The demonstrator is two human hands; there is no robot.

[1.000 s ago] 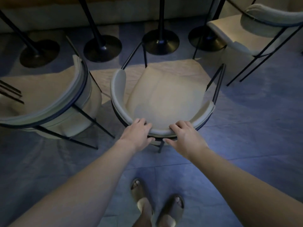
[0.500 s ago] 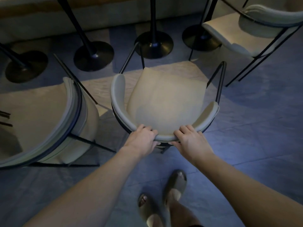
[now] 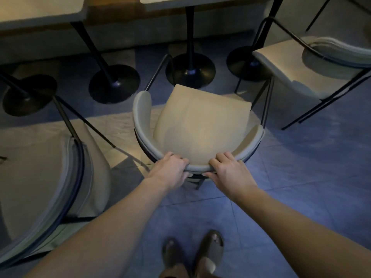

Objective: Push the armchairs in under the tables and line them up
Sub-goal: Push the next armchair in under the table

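A cream armchair (image 3: 200,125) with a curved padded back and thin black legs stands in the middle of the floor, its seat facing the tables. My left hand (image 3: 170,171) and my right hand (image 3: 228,171) both grip the top of its backrest, close together. Its front legs reach the round black base (image 3: 190,70) of the table (image 3: 180,2) ahead. A second cream armchair (image 3: 46,187) stands close on the left, a third (image 3: 313,65) at the upper right.
A second table top (image 3: 40,11) shows at the upper left. Several black pedestal bases (image 3: 114,83) stand on the tiled floor under the tables, before a low bench. My sandalled feet (image 3: 192,255) stand right behind the chair. Bare tiles lie to the right.
The middle armchair has slid forward toward the table with both hands on its back. I have stepped after it, and the table tops have come into view.
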